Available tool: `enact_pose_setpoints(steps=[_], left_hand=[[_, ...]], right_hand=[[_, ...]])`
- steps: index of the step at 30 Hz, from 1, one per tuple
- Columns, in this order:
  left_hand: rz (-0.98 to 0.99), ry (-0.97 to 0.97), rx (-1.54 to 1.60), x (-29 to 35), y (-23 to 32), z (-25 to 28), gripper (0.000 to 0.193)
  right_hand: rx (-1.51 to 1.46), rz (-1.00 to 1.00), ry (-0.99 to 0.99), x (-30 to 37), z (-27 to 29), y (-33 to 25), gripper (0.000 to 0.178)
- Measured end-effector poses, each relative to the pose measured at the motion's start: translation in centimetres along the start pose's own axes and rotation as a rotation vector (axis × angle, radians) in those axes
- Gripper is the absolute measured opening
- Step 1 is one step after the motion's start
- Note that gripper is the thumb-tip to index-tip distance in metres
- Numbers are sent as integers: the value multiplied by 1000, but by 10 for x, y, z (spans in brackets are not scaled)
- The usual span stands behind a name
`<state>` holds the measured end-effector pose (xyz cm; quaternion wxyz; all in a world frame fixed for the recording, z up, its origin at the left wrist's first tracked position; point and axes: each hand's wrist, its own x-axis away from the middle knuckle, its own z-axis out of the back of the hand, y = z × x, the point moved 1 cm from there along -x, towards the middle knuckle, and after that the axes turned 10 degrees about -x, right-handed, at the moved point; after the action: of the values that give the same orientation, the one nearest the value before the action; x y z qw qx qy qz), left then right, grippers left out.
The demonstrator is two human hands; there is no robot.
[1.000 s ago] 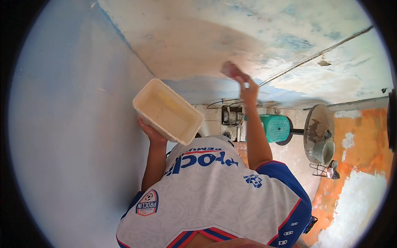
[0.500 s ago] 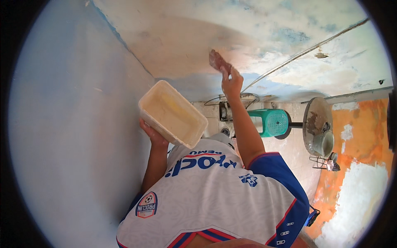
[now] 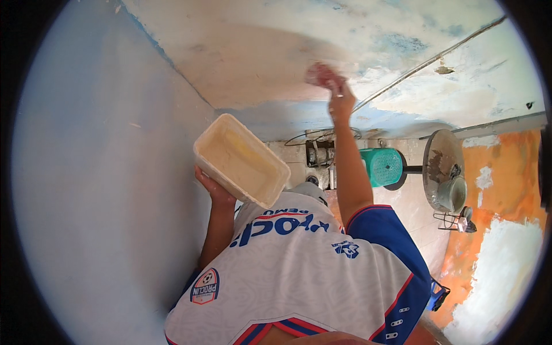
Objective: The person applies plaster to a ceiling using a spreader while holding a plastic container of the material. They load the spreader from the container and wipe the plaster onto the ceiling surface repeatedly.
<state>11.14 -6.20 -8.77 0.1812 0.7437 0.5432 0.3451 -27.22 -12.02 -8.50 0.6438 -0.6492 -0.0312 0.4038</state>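
My left hand (image 3: 217,188) grips a rectangular cream plastic tub (image 3: 221,176) from beneath its near left side. The tub tilts so its open top shows, with pale smears and a yellowish patch inside. Stretched out ahead, my right hand (image 3: 341,103) is closed on a flat reddish-brown scraper (image 3: 323,76), smeared by motion. The scraper is at the patched white and blue wall (image 3: 253,75); whether its edge touches cannot be told. Whitish residue marks my right fingers.
A bluish wall (image 3: 109,172) stands close on my left. Beyond my right forearm are a green plastic stool (image 3: 384,168) and a round table (image 3: 432,155) bearing a metal pot (image 3: 452,194). A cable (image 3: 428,66) crosses the facing wall. An orange wall (image 3: 506,184) is at far right.
My right hand has moved to the right with the scraper, which is now blurred. The tub and my left hand have stayed nearly in place.
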Motion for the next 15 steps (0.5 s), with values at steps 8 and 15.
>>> enact_pose_setpoints(steps=[8,15], left_hand=[[-20,-21,14,-1,2,5,74],[-1,-9,10,0,7,1,74]], right_hand=[[-3,14,-192,23,38,13,29],[-83,-148,180,-4,24,17,24]])
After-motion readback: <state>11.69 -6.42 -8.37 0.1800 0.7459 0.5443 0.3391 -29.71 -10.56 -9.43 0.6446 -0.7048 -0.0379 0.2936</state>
